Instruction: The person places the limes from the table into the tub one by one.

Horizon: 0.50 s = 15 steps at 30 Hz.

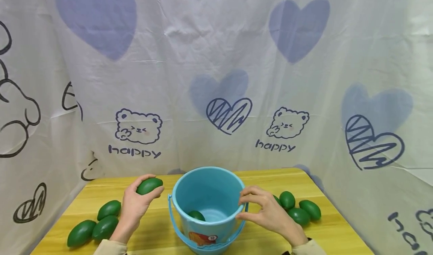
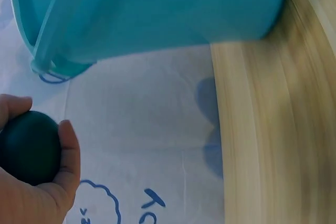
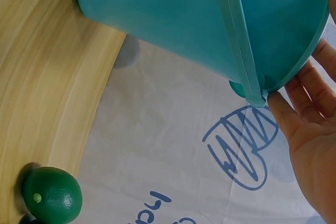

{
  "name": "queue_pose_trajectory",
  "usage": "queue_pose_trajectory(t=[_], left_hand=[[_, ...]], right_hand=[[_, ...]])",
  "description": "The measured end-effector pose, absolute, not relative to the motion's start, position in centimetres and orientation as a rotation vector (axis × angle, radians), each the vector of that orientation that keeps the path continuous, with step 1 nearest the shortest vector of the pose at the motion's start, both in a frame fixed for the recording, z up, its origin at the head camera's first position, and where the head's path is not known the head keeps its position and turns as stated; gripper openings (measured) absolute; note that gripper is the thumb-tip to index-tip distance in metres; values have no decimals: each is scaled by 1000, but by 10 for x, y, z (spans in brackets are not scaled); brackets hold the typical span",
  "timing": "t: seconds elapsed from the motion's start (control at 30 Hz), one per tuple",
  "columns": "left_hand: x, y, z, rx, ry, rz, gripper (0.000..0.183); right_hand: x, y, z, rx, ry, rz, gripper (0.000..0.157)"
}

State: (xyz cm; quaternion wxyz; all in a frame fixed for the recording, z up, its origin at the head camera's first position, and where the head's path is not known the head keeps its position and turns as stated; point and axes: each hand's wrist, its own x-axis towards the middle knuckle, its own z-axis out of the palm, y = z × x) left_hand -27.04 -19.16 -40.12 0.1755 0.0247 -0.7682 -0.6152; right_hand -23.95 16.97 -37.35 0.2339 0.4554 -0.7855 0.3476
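So left hand (image 1: 133, 202) fingers are pinching a green fruit (image 1: 148, 186), long axis roughly 8-to-2, blue bucket (image 1: 221, 228) at 3 o'clock, right hand (image 1: 265, 211) touching it, fingers loosely bent.

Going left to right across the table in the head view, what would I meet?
Three green fruits, left hand holding a green fruit, blue bucket, right hand, cluster of green fruits.

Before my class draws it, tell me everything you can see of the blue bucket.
The blue bucket looks plastic: round open top, wider than its base, handle swung down across the front, and a red-orange picture there. It stands upright on the wood-look table with a green fruit lying inside. The right hand is at its right rim, apparently touching it.
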Motion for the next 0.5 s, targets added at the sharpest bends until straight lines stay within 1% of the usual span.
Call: queue_pose_trajectory(t=[0.13, 0.27, 0.5], left_hand=[[-267, -186, -398, -23, -2123, -1751, 47], [-266, -179, -396, -144, -2049, -1760, 49], [-262, -167, -392, -188, -2042, -1657, 47]], right_hand=[[-240, 168, -374, 1262, -2151, 966, 26], [-238, 169, -372, 1248, -2168, 968, 26], [-242, 171, -376, 1232, -2194, 978, 25]])
